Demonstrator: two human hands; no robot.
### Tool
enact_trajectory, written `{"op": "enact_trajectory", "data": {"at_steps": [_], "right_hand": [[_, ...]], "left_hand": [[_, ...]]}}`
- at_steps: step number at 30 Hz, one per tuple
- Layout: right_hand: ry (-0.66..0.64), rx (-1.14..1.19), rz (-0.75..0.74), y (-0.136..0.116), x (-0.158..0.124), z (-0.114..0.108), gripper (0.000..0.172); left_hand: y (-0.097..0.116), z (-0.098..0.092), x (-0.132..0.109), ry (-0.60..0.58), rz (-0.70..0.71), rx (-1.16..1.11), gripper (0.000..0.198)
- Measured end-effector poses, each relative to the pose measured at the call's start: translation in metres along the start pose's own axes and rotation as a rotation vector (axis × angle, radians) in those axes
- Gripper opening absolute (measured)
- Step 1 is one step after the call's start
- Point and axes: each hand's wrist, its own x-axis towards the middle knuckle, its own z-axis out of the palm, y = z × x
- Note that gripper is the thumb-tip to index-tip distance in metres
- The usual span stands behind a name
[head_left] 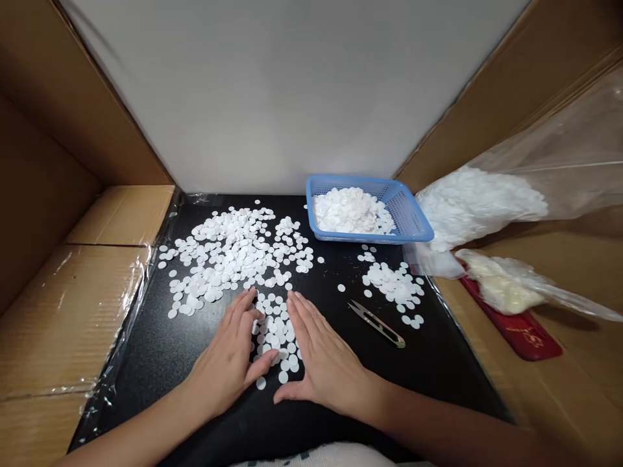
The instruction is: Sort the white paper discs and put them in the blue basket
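The left hand and right hand lie flat and open on the black mat, fingers straight, gripping nothing, walling a small clump of white discs between them (thumbs nearly meeting). Just right lie snips; farther back, a wide scatter of discs and a blue basket holding more.

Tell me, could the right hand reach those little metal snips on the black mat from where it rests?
Probably yes. The right hand lies flat and empty on the black mat, with the snips close by on its right. Only bare mat shows between them.
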Motion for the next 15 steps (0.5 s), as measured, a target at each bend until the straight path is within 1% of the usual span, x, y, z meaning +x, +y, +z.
{"op": "enact_trajectory", "data": {"at_steps": [5,7,10,12,15], "right_hand": [[-0.004,0.076,-0.025,-0.013,0.019,0.009,0.150],[0.003,0.102,-0.027,-0.016,0.020,0.007,0.148],[0.019,0.104,-0.009,-0.012,0.008,-0.002,0.141],[0.034,0.071,0.045,-0.007,-0.007,-0.008,0.136],[0.043,-0.007,0.134,-0.003,-0.025,-0.008,0.142]], "left_hand": [[0.009,-0.002,0.009,-0.062,-0.035,-0.207,0.034],[0.012,-0.003,0.012,-0.065,-0.066,-0.301,0.030],[0.011,-0.007,0.009,-0.003,-0.134,-0.375,0.018],[0.006,-0.010,0.005,0.032,-0.167,-0.384,0.015],[-0.001,-0.013,0.001,0.008,-0.190,-0.380,0.016]]}}
